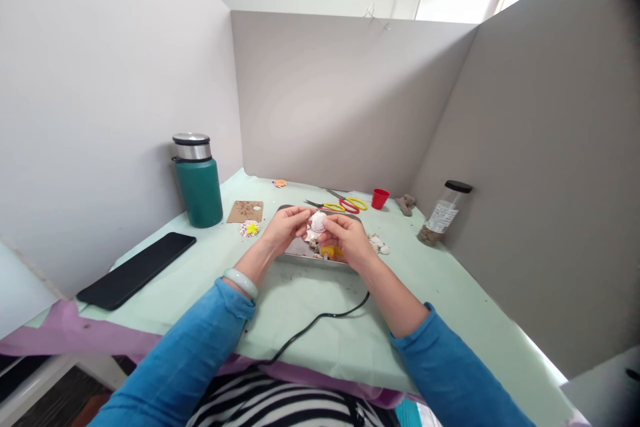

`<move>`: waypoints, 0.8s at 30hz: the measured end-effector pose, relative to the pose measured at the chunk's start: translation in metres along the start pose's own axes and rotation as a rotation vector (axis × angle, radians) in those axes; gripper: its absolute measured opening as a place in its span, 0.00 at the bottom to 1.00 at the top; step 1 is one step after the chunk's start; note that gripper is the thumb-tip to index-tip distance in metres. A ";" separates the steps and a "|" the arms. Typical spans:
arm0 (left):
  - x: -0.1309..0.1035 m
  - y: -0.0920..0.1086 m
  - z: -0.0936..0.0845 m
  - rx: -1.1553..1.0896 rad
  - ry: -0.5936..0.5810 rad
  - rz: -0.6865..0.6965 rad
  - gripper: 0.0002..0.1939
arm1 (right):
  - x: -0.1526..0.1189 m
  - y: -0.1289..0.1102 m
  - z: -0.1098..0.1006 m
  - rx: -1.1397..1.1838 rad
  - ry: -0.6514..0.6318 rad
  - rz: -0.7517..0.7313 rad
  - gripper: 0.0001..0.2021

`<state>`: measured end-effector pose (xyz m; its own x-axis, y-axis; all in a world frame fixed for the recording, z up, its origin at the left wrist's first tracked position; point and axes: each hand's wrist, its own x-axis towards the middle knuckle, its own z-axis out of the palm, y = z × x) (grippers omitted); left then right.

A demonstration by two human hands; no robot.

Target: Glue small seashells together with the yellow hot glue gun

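Observation:
Above a metal tray (320, 262), a white scallop shell (319, 221) is held between my two hands. My right hand (347, 235) pinches its right side. The fingers of my left hand (287, 228) are closed at the left side of the shell. Inside the tray, partly covered by my hands, are more shell pieces and a yellow object (331, 253). A shell with a yellow piece on it (249, 228) lies left of the tray, and small white shells (379, 244) lie to its right.
Behind the tray are scissors (345, 204) and a red cup (380, 199). A green bottle (199, 183), a black phone-like slab (137, 269) and a brown card (245, 211) are on the left. At right stands a tilted jar (445, 213). A black cable (320, 317) crosses the front.

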<state>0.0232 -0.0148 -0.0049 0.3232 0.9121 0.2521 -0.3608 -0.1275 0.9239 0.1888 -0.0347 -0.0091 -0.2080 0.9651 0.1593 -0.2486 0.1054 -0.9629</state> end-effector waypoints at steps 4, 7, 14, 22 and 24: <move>0.002 -0.003 0.000 0.036 0.039 -0.047 0.21 | 0.005 0.001 -0.004 0.148 0.048 -0.032 0.14; 0.002 -0.007 0.000 0.129 0.001 -0.053 0.21 | 0.007 0.002 -0.003 0.219 0.061 -0.040 0.15; 0.002 -0.011 0.001 0.128 0.079 -0.004 0.17 | 0.004 0.006 0.003 0.108 0.069 -0.048 0.13; 0.002 -0.009 0.000 0.127 0.046 0.003 0.15 | 0.001 -0.001 0.004 -0.140 0.129 -0.133 0.12; 0.002 -0.010 0.000 0.121 0.057 0.015 0.15 | 0.001 0.000 0.003 -0.159 0.121 -0.127 0.11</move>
<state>0.0273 -0.0119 -0.0133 0.2670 0.9300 0.2525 -0.2557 -0.1842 0.9490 0.1856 -0.0343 -0.0078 -0.0677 0.9624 0.2631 -0.1112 0.2547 -0.9606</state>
